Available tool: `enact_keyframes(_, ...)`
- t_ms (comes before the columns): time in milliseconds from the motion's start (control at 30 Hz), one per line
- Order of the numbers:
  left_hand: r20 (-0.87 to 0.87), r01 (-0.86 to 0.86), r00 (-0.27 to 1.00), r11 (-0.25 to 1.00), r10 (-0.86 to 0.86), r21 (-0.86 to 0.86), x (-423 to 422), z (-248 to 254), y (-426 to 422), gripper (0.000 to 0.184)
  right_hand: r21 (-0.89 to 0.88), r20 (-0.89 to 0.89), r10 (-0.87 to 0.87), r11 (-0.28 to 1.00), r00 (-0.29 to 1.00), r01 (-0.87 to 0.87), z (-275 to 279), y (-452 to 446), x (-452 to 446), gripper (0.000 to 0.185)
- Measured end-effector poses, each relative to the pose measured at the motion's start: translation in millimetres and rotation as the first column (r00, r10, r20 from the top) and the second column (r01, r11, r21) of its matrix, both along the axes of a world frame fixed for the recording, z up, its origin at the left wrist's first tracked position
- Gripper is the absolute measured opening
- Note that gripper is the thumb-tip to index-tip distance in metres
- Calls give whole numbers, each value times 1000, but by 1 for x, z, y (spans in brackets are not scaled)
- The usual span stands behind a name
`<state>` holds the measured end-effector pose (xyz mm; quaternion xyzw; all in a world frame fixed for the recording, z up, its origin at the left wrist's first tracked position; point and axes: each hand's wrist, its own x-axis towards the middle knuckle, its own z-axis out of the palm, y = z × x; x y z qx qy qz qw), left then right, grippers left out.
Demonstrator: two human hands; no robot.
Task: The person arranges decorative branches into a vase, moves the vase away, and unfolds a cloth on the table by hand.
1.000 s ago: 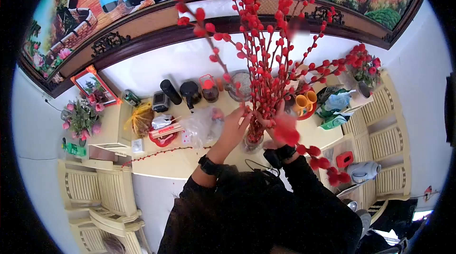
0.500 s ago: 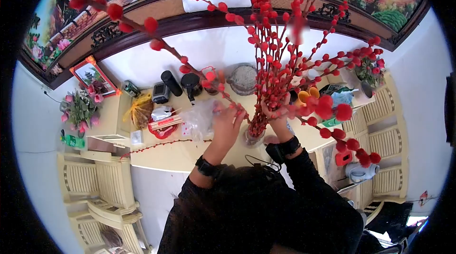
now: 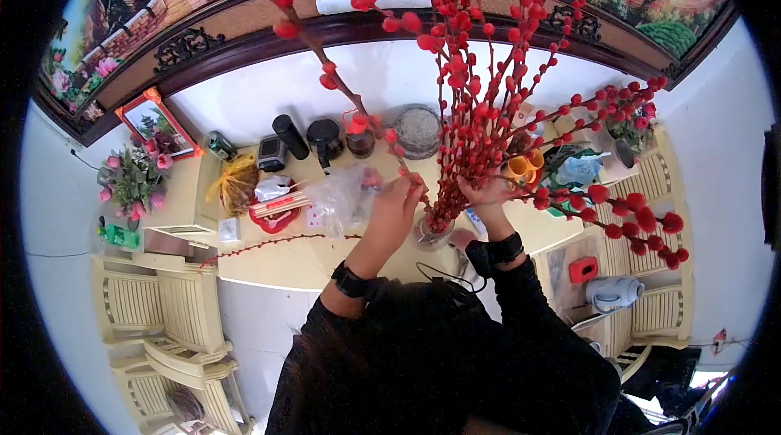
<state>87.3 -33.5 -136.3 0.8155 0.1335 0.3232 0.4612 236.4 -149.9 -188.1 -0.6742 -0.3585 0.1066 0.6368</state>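
A wide framed picture (image 3: 342, 27) is spanning the far wall. In front of it, the cream surface (image 3: 260, 267) is running from left to right. The bunch of red-budded branches (image 3: 464, 154) is rising above the middle of the surface, fanning out toward the far side and the right. The right hand (image 3: 486, 193) is curling around its lower stems. A single branch (image 3: 348, 93) is slanting to the far left, and the left hand (image 3: 396, 206) is pinching its lower end between fingers and thumb, just left of the bunch. A loose branch (image 3: 268, 245) is lying along the near left of the surface. A clear plastic bag (image 3: 342, 199) is resting left of the left hand. A round grey container (image 3: 417, 132) is standing beyond the hands, near the wall. A glass vase (image 3: 435, 236) is holding the bunch's stem ends, between the wrists. Yellow cups (image 3: 517, 167) are sitting just right of the right hand.
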Motion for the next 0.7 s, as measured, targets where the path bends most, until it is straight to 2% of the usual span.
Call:
enact_keyframes(67, 6, 9, 1000, 1000, -9, 4, 0, -4, 0, 12, -7, 8, 4, 1000, 1000, -4, -3, -1, 1, 56)
enact_keyframes(167, -11, 3, 1000, 999, -3, 50, 2, -7, -1, 13, 4, 160, -34, 999, 987, 34, -6, 1, 4, 56)
enact_keyframes(267, 14, -14, 1000, 995, 12, 102, 2, -8, -4, 14, 46, 39, 27, 999, 999, -29, 1, -2, 2, 54)
enact_keyframes(367, -1, -18, 1000, 996, 18, 89, 4, -7, -5, 15, -151, 112, 181, 975, 977, -164, -19, -7, 22, 56)
enact_keyframes(467, -28, -47, 998, 990, 51, 130, 4, -6, -5, 16, 27, 23, 170, 985, 985, -170, -6, -5, 10, 58)
enact_keyframes(567, -7, -57, 998, 980, 60, 193, 8, -17, -4, 17, -1, -53, 190, 982, 980, -190, -3, -9, 9, 60)
enact_keyframes(667, -25, -70, 997, 973, 78, 219, 9, -19, -5, 18, -45, 35, 180, 983, 983, -179, -11, -9, 12, 60)
enact_keyframes(700, -25, -73, 996, 972, 80, 222, 8, -18, -6, 18, 1, -4, 178, 984, 984, -178, -13, -9, 11, 60)
